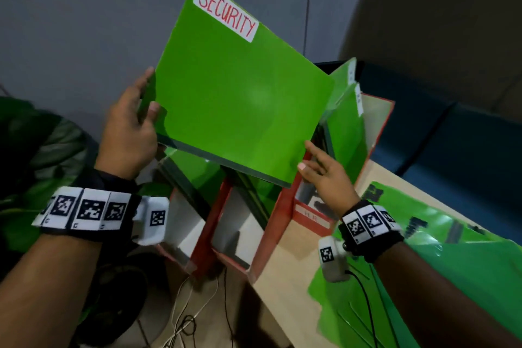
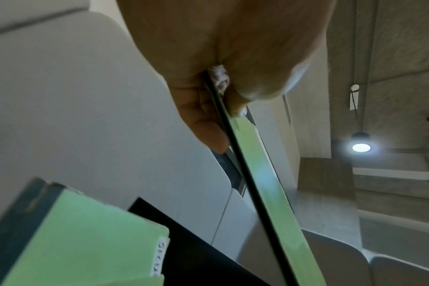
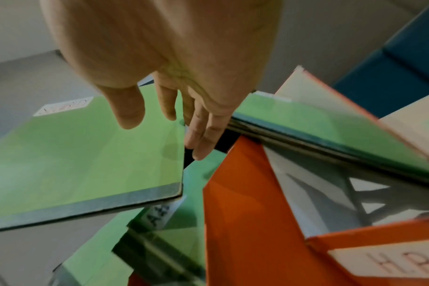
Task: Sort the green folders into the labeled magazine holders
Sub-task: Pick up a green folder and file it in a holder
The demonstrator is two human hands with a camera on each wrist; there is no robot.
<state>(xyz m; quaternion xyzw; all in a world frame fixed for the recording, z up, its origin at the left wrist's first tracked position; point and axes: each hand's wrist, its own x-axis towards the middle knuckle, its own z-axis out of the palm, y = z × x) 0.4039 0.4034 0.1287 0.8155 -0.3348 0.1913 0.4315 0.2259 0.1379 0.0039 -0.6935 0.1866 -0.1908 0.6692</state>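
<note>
A green folder [image 1: 240, 93] with a white label reading SECURITY hangs tilted in the air above the red magazine holders [image 1: 285, 206]. My left hand [image 1: 132, 127] grips its left edge, thumb on the front and fingers behind; the left wrist view shows the folder [image 2: 265, 185] edge-on, pinched in that hand [image 2: 218, 92]. My right hand [image 1: 319, 169] is beside the folder's lower right corner with fingers straight; the right wrist view shows these fingers [image 3: 198, 133] along the folder's [image 3: 86, 154] right edge, not curled round it. Other green folders [image 1: 344, 127] stand in the holders.
The rightmost holder bears a label H.R. [image 3: 404, 265]. More green folders [image 1: 440, 263] lie spread on the wooden table [image 1: 285, 285] at the right. Cables [image 1: 186, 319] hang below the holders. A grey wall stands behind, and a blue seat [image 1: 452, 144] is at the right.
</note>
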